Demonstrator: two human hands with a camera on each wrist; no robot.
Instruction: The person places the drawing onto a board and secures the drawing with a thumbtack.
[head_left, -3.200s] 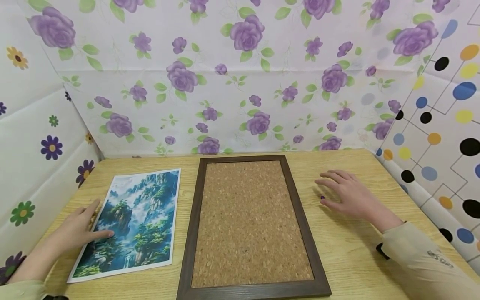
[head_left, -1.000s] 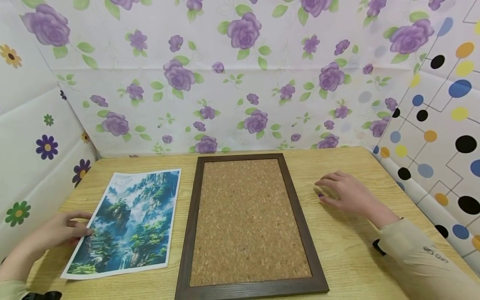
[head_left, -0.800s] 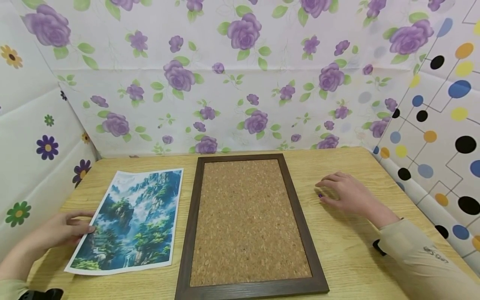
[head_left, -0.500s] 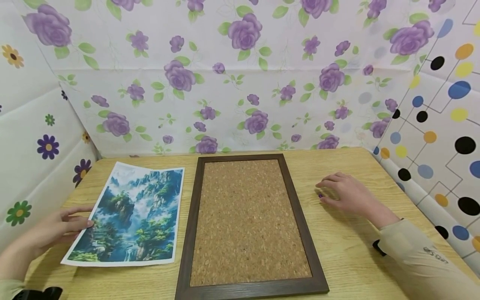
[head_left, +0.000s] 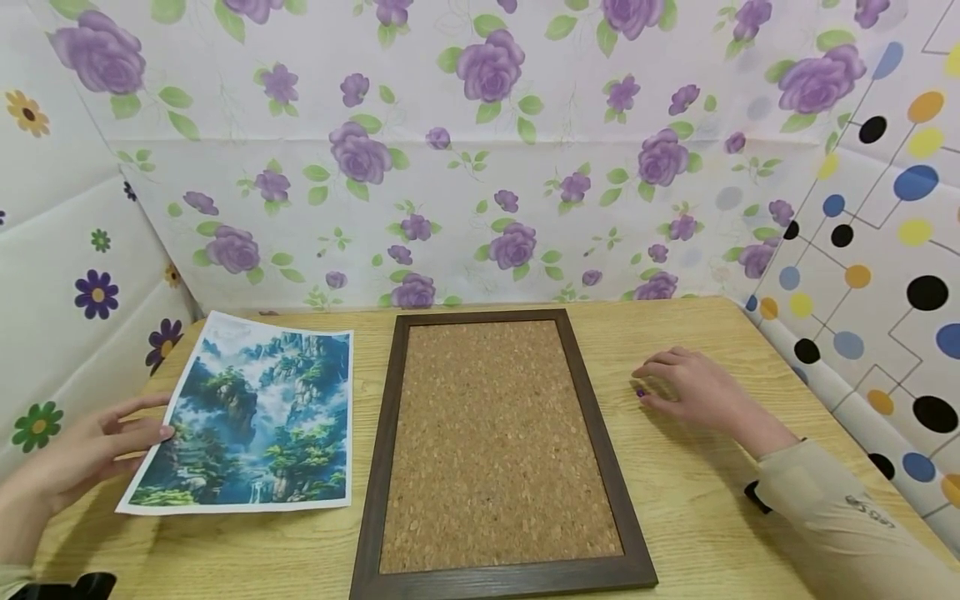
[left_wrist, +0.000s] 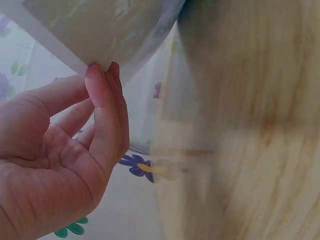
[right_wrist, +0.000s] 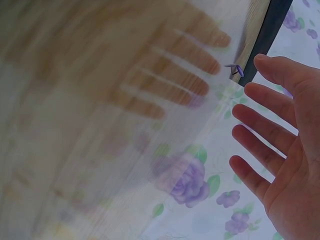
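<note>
The person's left hand (head_left: 86, 454) pinches the long left edge of a picture (head_left: 258, 417), with the thumb on top and the other fingers tucked under the paper. The picture is blue and green, with tall rocks, trees, white mist and a thin white rim. It is over the left part of the wooden worktop (head_left: 690, 533), face up. Its near edge is up off the wood, with a shadow under it, but I can't tell if the far edge touches anything.

Just to the right of the picture, and apart from it, a dark brown frame (head_left: 382, 467) lies flat in the middle. Inside it is a speckled brown cork sheet (head_left: 498, 442).

The right hand (head_left: 693, 393) is on the other side of the frame, palm down, with its fingers spread and nothing in them. A tiny purple thing (head_left: 640, 393) sits just beside the thumb tip. I can't tell if the two touch. A pale sleeve (head_left: 840, 521) covers the right arm.

Behind the worktop hangs a white sheet with purple roses (head_left: 491, 71). The wall on the right has colored dots (head_left: 917, 183), and the left one has little flowers (head_left: 96, 293)
</note>
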